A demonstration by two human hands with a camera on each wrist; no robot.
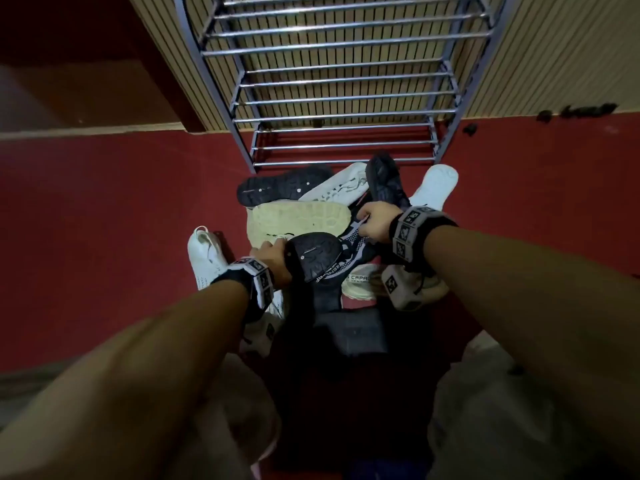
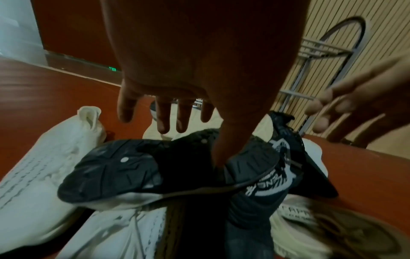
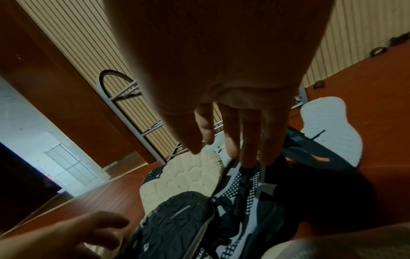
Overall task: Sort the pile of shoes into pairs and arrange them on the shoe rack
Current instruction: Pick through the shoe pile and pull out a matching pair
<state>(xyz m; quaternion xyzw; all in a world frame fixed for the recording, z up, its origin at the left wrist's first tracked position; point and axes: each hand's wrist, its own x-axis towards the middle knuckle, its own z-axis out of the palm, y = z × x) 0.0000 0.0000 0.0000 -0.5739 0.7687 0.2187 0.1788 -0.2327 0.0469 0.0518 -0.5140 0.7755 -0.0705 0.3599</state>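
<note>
While the pile (image 1: 332, 230) of shoes lies on the red floor (image 1: 104, 220) just in front of the rack (image 1: 339, 95), both hands are seen reaching into it. The left hand (image 1: 272, 256) is laid against a black sole (image 1: 313, 252) turned upward, with the thumb pressed on the tread and the other fingers (image 2: 163, 115) spread straight beyond its edge; a closed grip is not shown. The right hand (image 1: 375, 223) is lowered onto a black-and-white patterned shoe (image 1: 353, 244), its fingertips (image 3: 249, 154) touching the upper; whether anything is pinched cannot be told. A cream sole (image 1: 299, 220) is seen between the 2 hands, and a white shoe (image 1: 204, 254) lies at the left edge of the pile. The rack's bars carry no shoes.
</note>
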